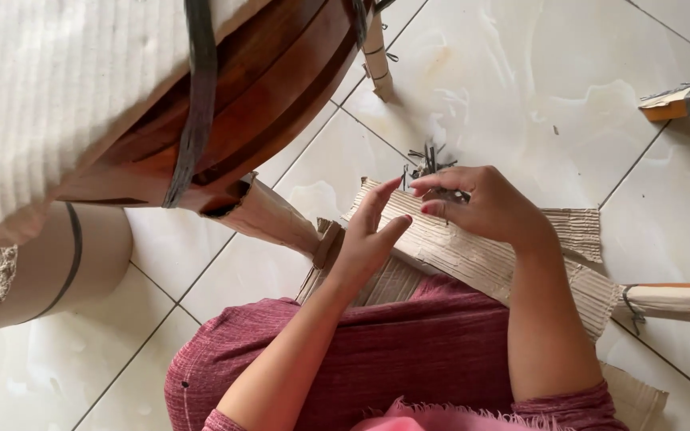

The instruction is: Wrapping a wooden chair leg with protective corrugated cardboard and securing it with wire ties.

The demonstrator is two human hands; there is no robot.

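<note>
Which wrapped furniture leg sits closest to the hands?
The wrapped leg slanting down from the wooden frame, ending beside the left hand; the others lie at the frame's edges.

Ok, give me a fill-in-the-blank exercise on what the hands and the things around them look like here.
1. The right hand reaches into a pile of small dark ____ strips.
2. The left hand is open, palm turned toward the ____ hand.
3. Both hands hover over a sheet of corrugated ____.
4. The floor is covered in white ____.

Missing words: plastic; right; cardboard; tiles
</note>
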